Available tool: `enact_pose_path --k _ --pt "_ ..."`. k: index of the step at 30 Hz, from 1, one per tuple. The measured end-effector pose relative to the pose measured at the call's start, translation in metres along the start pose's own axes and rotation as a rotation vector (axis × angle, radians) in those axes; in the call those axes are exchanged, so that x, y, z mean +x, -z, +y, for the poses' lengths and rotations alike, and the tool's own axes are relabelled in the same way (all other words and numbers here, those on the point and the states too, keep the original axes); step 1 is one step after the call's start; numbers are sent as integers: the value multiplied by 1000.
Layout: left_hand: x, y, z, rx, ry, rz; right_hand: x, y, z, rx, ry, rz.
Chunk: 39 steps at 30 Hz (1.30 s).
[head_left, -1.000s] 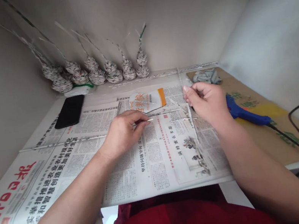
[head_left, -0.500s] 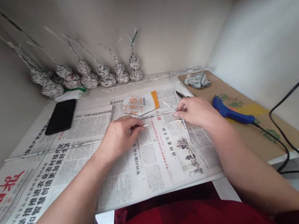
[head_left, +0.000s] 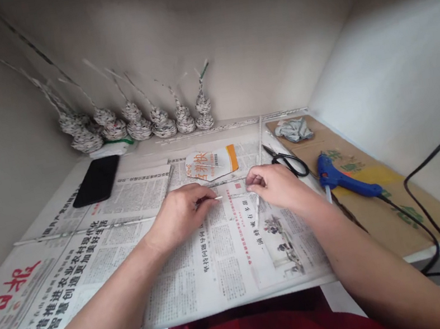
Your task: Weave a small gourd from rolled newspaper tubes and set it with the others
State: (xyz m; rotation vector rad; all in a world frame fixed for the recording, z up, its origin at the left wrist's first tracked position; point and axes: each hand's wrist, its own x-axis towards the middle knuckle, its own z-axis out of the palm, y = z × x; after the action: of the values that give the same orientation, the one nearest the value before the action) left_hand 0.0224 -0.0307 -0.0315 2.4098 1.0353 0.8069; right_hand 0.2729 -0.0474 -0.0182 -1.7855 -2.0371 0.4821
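My left hand (head_left: 184, 213) is closed in a pinch on a thin rolled-newspaper stick (head_left: 82, 232). Its pale tip pokes out past my fingertips, and the long part stretches off to the left. To the right, my right hand (head_left: 277, 187) has its thumb and fingers pressed together on a second newspaper stick (head_left: 261, 135), which slants from the back of the table to just below the hand. The exact grip is partly hidden by my fingers. Behind both hands lies a white and orange printed card piece (head_left: 210, 165) with a thin stick on it.
Newspaper (head_left: 181, 284) covers the table. Black-handled scissors (head_left: 287, 161) lie beyond my right hand. A blue glue gun (head_left: 345, 176) with a black cord rests on cardboard (head_left: 386, 214), near crumpled paper (head_left: 294, 130). A phone (head_left: 96, 180) and several woven paper gourds (head_left: 138, 121) stand farther back.
My right hand has moved left, closer to my left hand, and the slanting stick's near end has swung left with it. The scissors are now more exposed. The view has tilted slightly upward.
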Motion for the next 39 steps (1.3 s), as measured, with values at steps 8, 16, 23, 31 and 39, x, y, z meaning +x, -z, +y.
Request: enact_pose_path --k 8,16,23,31,39 --pt "0 0 -3 -10 4 25 -1 -5 -2 35 90 28" --pt "0 1 -2 -12 -3 43 -2 -9 -3 58 251 14" --pt "1 0 -2 -26 17 42 -6 -5 -7 9 319 -96" --pt "2 1 -6 -15 26 56 -6 -9 -12 -31 400 -95" --pt "4 7 -3 -37 37 113 -9 -12 -16 73 499 96"
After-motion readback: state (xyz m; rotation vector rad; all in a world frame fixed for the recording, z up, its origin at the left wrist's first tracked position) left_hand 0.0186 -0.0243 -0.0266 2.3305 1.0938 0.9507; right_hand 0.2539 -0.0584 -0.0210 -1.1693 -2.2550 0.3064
